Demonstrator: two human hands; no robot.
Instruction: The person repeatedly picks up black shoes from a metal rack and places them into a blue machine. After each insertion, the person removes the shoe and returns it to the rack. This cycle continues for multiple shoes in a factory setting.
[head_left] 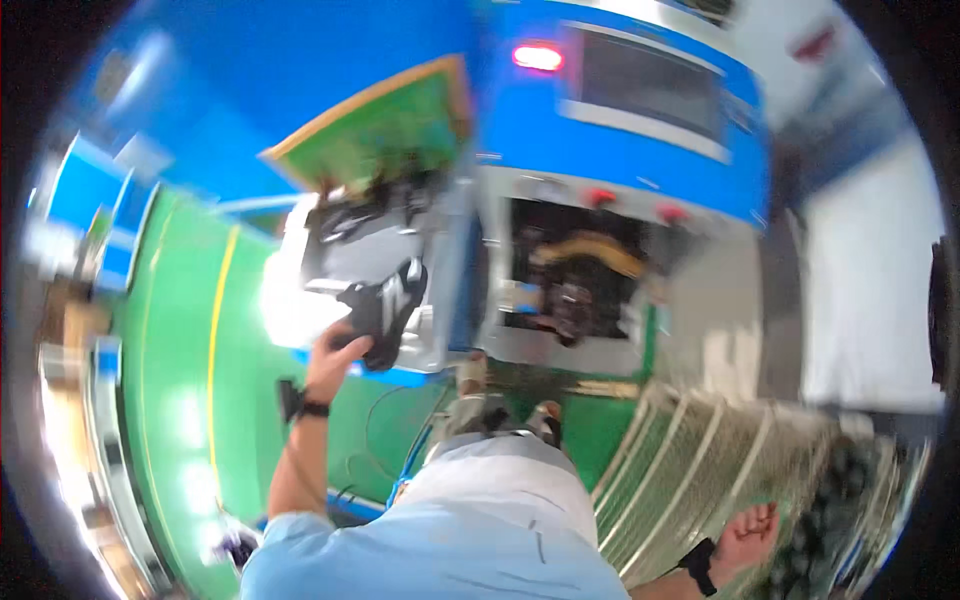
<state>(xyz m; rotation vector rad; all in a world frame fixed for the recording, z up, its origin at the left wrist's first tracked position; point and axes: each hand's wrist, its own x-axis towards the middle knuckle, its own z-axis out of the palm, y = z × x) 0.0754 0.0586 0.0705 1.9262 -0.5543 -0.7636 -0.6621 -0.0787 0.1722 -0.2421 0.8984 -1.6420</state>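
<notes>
While the left hand (pixel 335 352) is grasping a black shoe (pixel 392 308) by its near end, seemingly suiting its light, flexible build, left of the blue machine (pixel 600 152), the right hand (pixel 745 540) is curling closed, empty, well before that machine.

No text, label, number or sign can be read

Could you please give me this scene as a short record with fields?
Left hand: gripping the lower end of a black shoe with white markings
Right hand: near a slatted rack; nothing visible in it
Machine: blue front, dark screen, red light glowing
Floor: green, with a yellow line
Picture: blurred
</notes>
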